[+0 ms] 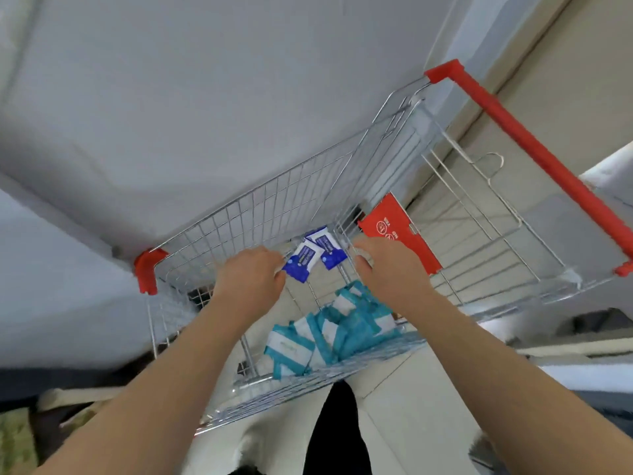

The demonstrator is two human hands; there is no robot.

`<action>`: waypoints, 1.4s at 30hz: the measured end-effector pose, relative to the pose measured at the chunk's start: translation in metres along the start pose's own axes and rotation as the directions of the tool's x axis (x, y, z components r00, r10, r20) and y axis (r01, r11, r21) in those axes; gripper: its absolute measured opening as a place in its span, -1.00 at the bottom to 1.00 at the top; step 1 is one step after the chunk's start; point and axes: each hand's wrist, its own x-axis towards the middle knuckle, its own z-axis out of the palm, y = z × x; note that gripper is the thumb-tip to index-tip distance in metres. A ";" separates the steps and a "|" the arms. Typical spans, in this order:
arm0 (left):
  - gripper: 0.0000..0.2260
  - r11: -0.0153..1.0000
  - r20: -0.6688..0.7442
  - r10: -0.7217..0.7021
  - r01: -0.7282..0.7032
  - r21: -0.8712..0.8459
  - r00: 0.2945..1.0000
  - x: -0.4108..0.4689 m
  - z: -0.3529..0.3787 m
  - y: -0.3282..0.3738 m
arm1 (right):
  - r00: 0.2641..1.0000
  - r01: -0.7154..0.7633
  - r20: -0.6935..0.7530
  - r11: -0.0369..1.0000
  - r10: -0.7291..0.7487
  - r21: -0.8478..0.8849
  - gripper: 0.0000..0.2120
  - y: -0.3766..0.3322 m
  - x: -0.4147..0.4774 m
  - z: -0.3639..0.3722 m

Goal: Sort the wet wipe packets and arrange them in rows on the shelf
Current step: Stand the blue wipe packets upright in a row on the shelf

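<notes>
1. The first dark blue packet (303, 262) lies at the far end of the wire cart (260, 214). Its near corner meets the fingertips of the left hand (250, 279).
2. The second dark blue packet (328, 251) lies just beyond the first and overlaps it. It is just beside the right hand (387, 265), and contact cannot be confirmed.
3. A pile of teal packets (334, 332) lies nearer in the cart, below the right wrist.
4. Left hand: the fingers are curled with the knuckles up. Whether they pinch the first packet or only touch it cannot be told.
5. Right hand: the fingers are bent downward and the thumb is tucked in. The palm side is hidden, so any grip cannot be told.
6. Both forearms are bare and reach forward and down into the cart.
7. The cart has a red handle (534, 145) and a red flap (399, 231). It stands on a pale tiled floor (404, 406) against a pale grey surface (171, 114).
</notes>
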 end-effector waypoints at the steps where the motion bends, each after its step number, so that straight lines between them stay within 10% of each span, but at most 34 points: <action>1: -0.73 0.999 0.021 -0.034 0.034 -0.018 0.999 0.017 0.014 0.002 | 1.000 0.017 0.013 1.000 -0.018 0.015 -0.84 0.015 0.019 0.011; 23: -0.48 0.916 0.239 -0.332 0.372 -0.148 0.912 0.273 0.326 -0.011 | 0.984 -0.001 0.170 0.957 -0.050 0.292 -0.64 0.165 0.250 0.313; 35: -0.78 0.606 0.204 -0.533 0.538 -0.586 0.821 0.219 0.330 -0.050 | 0.975 -0.193 0.149 0.956 0.163 0.220 -0.34 0.144 0.277 0.353; 42: -0.83 0.442 0.200 -0.600 0.529 -0.724 0.775 0.183 0.293 -0.049 | 0.970 -0.144 0.231 0.950 0.080 0.277 -0.87 0.131 0.260 0.317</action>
